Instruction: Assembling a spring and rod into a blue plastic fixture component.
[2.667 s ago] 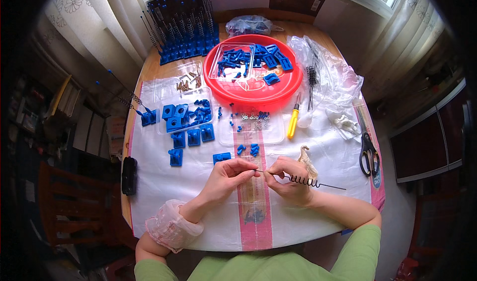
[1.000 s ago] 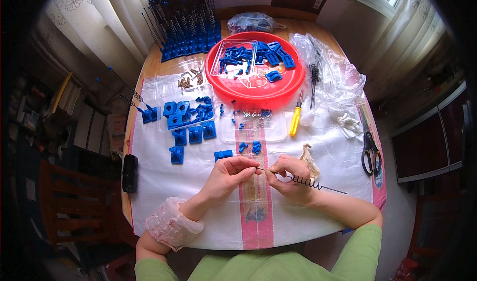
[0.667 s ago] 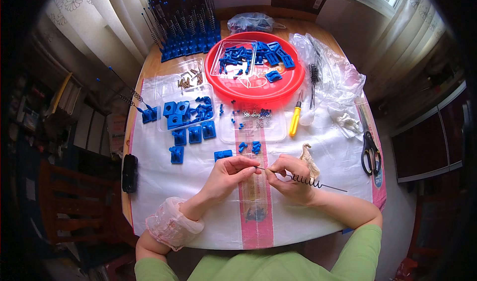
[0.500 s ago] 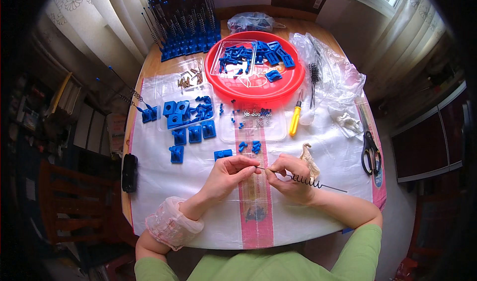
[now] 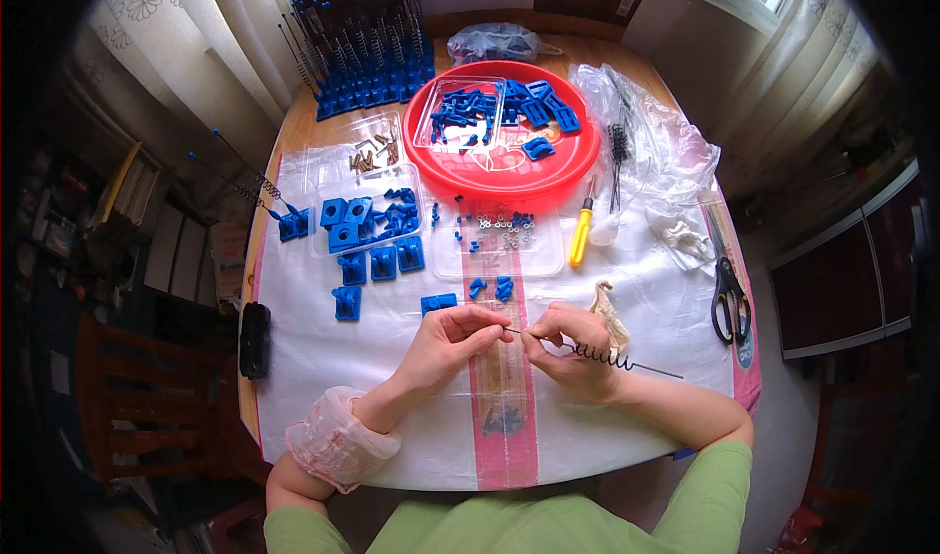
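A dark wire rod with a coiled spring section (image 5: 604, 356) lies slantwise across my right palm, its straight tail pointing right past the wrist. Thumb and fingers of my right hand (image 5: 573, 360) are closed on it near its left end. My left hand (image 5: 448, 346) pinches the tip of that same wire, a short gap from the right fingertips. Whether a small part also sits between the left fingers is hidden. Just beyond the left fingers lies a blue plastic base (image 5: 439, 303), with a few small blue pieces (image 5: 503, 289) beside it.
Clear trays hold blue bases and levers (image 5: 357, 223), brass pins (image 5: 375, 153) and small nuts (image 5: 505, 226). Behind stand a red basin (image 5: 421, 167) and finished spring-topped blue pieces (image 5: 367, 89). Rightward lie a yellow screwdriver (image 5: 581, 238), cloth (image 5: 609, 321) and black scissors (image 5: 729, 300).
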The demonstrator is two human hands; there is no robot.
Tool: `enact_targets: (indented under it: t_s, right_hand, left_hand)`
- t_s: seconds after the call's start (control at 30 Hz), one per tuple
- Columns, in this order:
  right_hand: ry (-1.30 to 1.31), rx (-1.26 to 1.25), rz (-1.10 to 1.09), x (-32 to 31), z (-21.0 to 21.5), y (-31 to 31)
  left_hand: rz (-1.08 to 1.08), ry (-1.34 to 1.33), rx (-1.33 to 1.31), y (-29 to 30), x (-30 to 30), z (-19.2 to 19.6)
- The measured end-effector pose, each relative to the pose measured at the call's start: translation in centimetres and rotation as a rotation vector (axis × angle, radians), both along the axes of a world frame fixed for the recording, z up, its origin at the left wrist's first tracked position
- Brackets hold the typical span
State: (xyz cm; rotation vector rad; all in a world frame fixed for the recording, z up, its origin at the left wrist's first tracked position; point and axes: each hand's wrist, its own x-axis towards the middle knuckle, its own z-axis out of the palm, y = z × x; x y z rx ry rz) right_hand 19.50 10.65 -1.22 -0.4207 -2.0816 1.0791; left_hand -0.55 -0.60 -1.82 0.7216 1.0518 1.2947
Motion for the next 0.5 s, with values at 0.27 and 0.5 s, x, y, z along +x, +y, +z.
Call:
enact_targets:
  t_s: [0.27, 0.5]
  right_hand:
    - [0.012, 0.019, -0.006, -0.07, 0.1, -0.02]
    - [0.032, 0.029, 0.004, -0.17, 0.2, -0.01]
  left_hand:
    - [-0.006, 0.03, 0.018, -0.05, 0.06, -0.14]
    - [-0.01, 0.031, 0.027, -0.06, -0.04, -0.37]
